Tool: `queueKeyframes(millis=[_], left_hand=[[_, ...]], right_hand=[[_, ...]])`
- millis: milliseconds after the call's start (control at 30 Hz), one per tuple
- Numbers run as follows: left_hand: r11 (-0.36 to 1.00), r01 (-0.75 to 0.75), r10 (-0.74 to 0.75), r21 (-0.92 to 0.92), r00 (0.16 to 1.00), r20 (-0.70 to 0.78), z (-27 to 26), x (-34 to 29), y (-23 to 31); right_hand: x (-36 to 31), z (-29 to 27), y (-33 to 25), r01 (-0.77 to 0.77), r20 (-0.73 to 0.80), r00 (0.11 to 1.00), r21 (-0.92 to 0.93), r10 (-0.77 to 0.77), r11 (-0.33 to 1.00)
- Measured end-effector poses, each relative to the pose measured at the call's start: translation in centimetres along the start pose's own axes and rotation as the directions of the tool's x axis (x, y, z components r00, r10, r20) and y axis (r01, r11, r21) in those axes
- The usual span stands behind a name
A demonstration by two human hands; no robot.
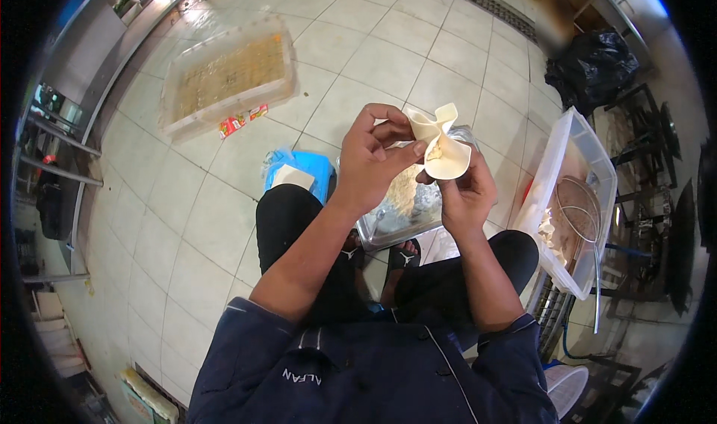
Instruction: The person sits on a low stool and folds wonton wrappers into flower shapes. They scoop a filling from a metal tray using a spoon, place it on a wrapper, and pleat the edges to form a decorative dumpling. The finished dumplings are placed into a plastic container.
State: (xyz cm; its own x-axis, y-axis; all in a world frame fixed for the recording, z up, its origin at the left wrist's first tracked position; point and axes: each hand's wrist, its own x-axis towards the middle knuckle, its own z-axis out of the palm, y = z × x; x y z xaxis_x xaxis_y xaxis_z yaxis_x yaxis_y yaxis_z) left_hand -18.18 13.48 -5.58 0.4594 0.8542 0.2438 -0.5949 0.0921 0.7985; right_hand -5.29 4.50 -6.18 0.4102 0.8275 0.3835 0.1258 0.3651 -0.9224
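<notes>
The left hand [379,159] and right hand [472,191] — two in all — pinch one pale, folded wrapper [448,163] above one metal tray [403,235] of crumbly mix [404,190]. Beyond its left edge sits one blue container [320,168]; farther out, two plastic tubs — one white tub [549,169] rightward, one clear tub [224,113] ahead-left.
</notes>
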Motion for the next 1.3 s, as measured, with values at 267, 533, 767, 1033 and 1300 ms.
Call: queueKeyframes(millis=[267,533,767,1033,1300], left_hand=[[0.998,-0.044,0.034,0.046,0.98,0.196,-1.2,-0.2,1.0],[0.964,-0.167,0.064,0.209,0.902,0.426,-2.3,0.2,3.0],[0.978,-0.122,0.035,0.172,0.898,0.439,-2.9,0.1,2.9],[0.977,-0.048,-0.053,0.208,0.889,0.455,-3.3,0.1,3.5],[0.961,-0.075,-0.066,0.266,0.873,0.483,-3.4,0.1,3.6]], right_hand=[[0.3,-0.4,-2.5,0.135,0.068,0.989,-0.063,-0.13,0.989],[1.0,-1.1,-3.0,0.404,0.26,0.901,-0.217,-0.347,0.889],[0.7,-0.5,-3.2,0.464,0.275,0.877,-0.264,-0.395,0.845],[1.1,-1.1,-3.9,0.52,0.37,0.833,-0.269,-0.411,0.811],[1.0,-1.1,-3.8,0.522,0.395,0.826,-0.264,-0.403,0.811]])
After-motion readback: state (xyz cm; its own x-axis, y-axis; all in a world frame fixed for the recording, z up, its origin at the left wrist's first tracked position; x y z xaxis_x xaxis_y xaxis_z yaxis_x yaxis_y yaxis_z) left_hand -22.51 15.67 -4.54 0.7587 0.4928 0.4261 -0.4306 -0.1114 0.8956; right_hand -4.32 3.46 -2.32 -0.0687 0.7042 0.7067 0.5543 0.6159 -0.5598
